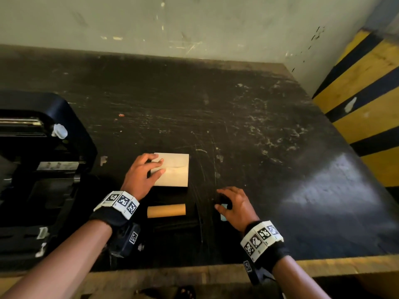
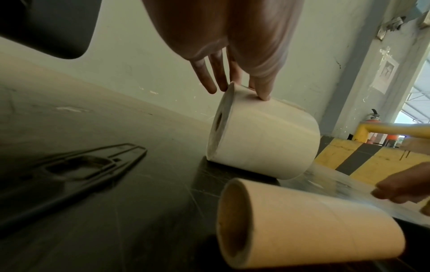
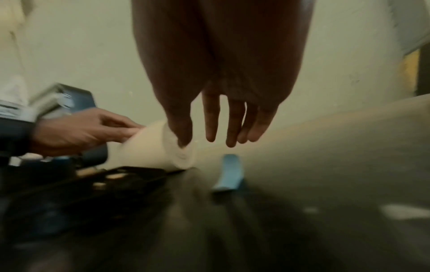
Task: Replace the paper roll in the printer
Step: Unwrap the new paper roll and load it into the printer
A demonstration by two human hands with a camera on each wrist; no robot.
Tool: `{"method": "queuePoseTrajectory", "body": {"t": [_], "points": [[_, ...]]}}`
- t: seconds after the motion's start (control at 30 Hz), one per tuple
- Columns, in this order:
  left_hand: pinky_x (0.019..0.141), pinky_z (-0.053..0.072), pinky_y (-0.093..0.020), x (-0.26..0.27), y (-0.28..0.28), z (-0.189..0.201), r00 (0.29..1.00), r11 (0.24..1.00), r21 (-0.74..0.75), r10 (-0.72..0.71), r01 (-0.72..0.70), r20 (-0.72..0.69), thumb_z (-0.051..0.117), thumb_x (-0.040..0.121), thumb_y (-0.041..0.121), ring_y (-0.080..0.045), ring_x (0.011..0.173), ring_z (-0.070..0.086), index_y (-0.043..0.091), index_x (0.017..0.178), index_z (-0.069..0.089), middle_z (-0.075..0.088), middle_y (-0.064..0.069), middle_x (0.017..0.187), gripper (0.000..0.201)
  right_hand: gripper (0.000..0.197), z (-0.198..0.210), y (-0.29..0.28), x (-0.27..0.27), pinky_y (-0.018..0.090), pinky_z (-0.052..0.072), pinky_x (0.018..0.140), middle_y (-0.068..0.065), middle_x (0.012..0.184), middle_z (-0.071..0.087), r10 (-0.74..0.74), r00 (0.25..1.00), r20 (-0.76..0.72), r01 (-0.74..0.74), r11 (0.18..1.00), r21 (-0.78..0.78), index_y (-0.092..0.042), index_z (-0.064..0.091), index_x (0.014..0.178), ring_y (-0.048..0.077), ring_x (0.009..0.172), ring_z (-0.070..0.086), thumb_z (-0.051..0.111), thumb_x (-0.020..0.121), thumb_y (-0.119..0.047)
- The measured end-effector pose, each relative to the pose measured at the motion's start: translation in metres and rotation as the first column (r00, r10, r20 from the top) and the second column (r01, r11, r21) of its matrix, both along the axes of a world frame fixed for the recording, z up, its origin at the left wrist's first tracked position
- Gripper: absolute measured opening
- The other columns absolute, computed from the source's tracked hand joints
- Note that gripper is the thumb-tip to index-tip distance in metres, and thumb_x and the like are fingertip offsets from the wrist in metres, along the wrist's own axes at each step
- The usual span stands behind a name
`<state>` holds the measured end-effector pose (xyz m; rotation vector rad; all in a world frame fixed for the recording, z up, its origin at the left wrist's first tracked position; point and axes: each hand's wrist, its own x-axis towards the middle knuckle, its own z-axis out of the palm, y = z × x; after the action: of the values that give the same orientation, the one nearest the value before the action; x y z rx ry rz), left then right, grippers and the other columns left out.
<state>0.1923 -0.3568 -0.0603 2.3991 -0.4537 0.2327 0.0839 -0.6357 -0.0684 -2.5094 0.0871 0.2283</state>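
Observation:
A cream new paper roll (image 1: 174,171) lies on its side on the black table (image 1: 248,126). My left hand (image 1: 156,166) grips its left end. In the left wrist view the thumb (image 2: 264,95) presses the roll's (image 2: 263,139) curved top and the fingers reach over the end face. The empty brown cardboard core (image 1: 166,210) lies just in front of it, also close to the left wrist camera (image 2: 302,226). The black printer (image 1: 43,169) stands open at the left. My right hand (image 1: 220,199) hovers open over a small light-blue piece (image 1: 224,209), fingers straight (image 3: 210,128), not touching it.
A flat black plastic holder part (image 2: 76,169) lies on the table left of the core. A pale wall (image 1: 194,24) closes the far side. A yellow-and-black striped barrier (image 1: 367,104) stands at the right. The table's wooden front edge (image 1: 216,275) runs below my wrists.

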Motion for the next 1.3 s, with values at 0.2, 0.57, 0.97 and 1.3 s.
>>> {"method": "queuePoseTrajectory", "body": {"t": [0.2,0.57,0.97,1.3], "points": [[0.101,0.039,-0.041,0.003,0.005,0.007,0.996,0.995,0.076,-0.064,0.069,-0.062,0.068,0.079,0.028,-0.016,0.123,0.04,0.015,0.118,0.059,0.05,0.0,0.127,0.042,0.053,0.001,0.043,-0.006,0.027,0.051,0.081,0.0,0.103,0.067,-0.034,0.974,-0.225,0.054,0.995,0.085,-0.022,0.061,0.113,0.013,0.092,0.062,0.066,0.074,-0.056],[0.1,0.033,-0.034,0.024,0.012,0.02,0.962,0.918,0.289,-0.254,0.271,-0.096,0.071,0.076,0.029,-0.018,0.127,0.036,0.012,0.123,0.055,0.05,-0.005,0.132,0.053,0.012,0.014,0.041,-0.013,0.02,0.05,0.047,0.0,0.059,0.061,-0.119,0.971,-0.209,0.196,0.896,0.399,-0.011,0.064,0.082,0.009,0.044,0.057,0.075,0.077,-0.013],[0.099,0.038,-0.041,0.035,0.021,0.023,0.899,0.837,0.351,-0.437,0.419,-0.032,0.077,0.071,0.018,-0.032,0.122,0.044,0.002,0.114,0.061,0.056,-0.019,0.125,0.048,0.018,0.034,-0.001,0.0,0.047,0.06,0.06,0.01,0.075,0.068,-0.587,0.809,0.022,0.552,0.772,0.316,-0.006,0.061,0.089,0.031,0.059,0.069,0.073,0.079,-0.016],[0.099,0.041,-0.042,0.035,0.023,0.019,0.908,0.852,0.333,-0.419,0.403,-0.029,0.076,0.071,0.019,-0.028,0.124,0.043,0.007,0.115,0.061,0.054,-0.015,0.128,0.048,0.017,0.018,0.011,0.024,0.045,0.059,0.064,0.005,0.082,0.066,-0.475,0.88,0.016,0.45,0.843,0.294,-0.024,0.056,0.081,0.024,0.066,0.067,0.073,0.079,-0.024]]}}
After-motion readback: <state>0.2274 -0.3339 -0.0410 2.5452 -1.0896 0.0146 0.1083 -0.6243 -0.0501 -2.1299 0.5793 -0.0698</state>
